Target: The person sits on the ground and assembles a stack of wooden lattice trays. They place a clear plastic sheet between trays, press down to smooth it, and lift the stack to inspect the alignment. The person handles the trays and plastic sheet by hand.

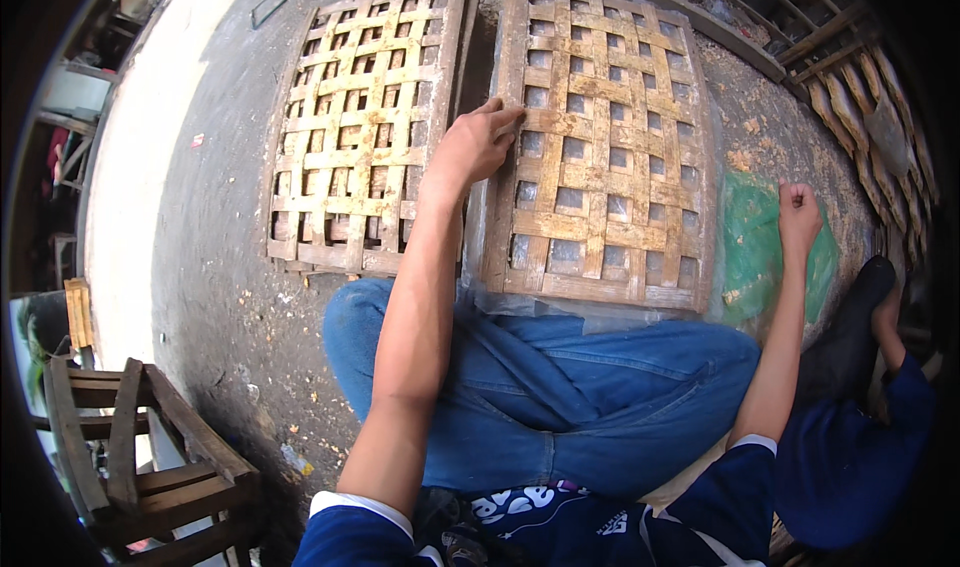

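Note:
Two woven bamboo lattice panels in wooden frames lie side by side on the ground before my crossed legs. The left panel (365,142) has dark gaps between its yellowish strips. Through the gaps of the right panel (595,182) a greyish sheet shows. My left hand (482,139) rests at the left frame edge of the right panel, its fingers bent and fingertips on the wood. Above a green plastic sheet (755,252) on the right, my right hand (798,215) is closed with fingers pressed together. Whatever either hand pinches is too small or hidden to tell.
A worn wooden chair (140,457) stands at the lower left. Along the right side are several stacked, wavy-edged pieces (875,117) and another person's dark-clothed leg (850,317). Yellowish crumbs lie scattered on the grey ground (240,297). A wooden beam (680,7) runs behind the panels.

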Demonstrator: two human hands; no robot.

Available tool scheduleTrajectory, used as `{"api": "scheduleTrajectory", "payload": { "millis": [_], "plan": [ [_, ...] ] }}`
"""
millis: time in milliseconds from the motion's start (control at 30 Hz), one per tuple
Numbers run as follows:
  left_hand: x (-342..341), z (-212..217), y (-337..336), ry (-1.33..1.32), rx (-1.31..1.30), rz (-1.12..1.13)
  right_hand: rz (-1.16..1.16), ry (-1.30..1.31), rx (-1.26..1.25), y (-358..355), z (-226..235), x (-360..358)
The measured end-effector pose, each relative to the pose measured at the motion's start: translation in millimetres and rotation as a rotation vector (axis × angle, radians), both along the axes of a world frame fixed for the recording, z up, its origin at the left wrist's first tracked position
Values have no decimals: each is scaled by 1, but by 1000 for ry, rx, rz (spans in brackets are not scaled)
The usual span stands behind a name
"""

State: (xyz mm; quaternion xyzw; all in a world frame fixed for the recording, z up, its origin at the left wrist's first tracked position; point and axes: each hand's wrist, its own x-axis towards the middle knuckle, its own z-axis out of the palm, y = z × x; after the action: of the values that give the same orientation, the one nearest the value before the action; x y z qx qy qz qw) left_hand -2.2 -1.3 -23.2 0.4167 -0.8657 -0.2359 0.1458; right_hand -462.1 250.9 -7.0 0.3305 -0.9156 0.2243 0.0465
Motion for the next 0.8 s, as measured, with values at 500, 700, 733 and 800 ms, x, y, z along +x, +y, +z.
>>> {"api": "scheduleTrajectory", "payload": {
  "millis": [500, 700, 733, 800],
  "plan": [
    [-3, 3, 0, -13, 104, -26, 835, -64, -91, -146, -23, 300],
    [-2, 0, -1, -128, 36, -45, 776, 27, -67, -148, -37, 322],
    [-4, 3, -1, -174, 30, -58, 778, 27, -62, -148, -37, 321],
    [-5, 1, 0, -137, 17, -53, 781, 25, -64, -148, -36, 319]
  ]
}}
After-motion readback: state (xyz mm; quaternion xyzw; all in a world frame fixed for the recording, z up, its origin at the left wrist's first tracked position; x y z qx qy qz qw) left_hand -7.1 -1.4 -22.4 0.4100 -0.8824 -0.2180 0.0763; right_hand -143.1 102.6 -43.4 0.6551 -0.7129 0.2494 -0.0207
